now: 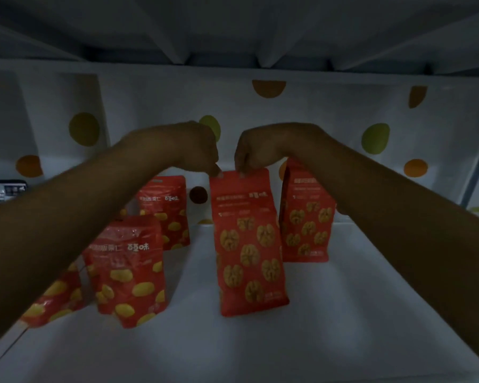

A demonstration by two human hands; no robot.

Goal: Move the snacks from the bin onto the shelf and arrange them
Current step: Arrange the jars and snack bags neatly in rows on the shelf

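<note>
at the far left edge of the frame a dark object (3,192), too dim to identify, sits at the back of the white shelf (329,341). in the lower left the lying yellow-print bag (56,299), red, rests low on the shelf and is partly hidden by the left forearm. just to its right the front yellow-print bag (127,272) stands upright, and the rear yellow-print bag (166,214) stands upright behind it, nearer the back wall (315,111), which is white with green and orange dots. near the middle of the frame the left hand (199,150) reaches in with its fingers curled down and pinches the top left corner of the middle walnut-print bag (246,244). this red bag stands upright on the shelf, apart from the 3 yellow-print bags. the right hand (252,153), close beside the left hand, pinches the same bag's top edge a little further right. so the 2 hands hold 1 bag by its top. to the right and slightly further back, the right walnut-print bag (304,217) stands upright behind the right forearm, just beside the held bag.
</note>
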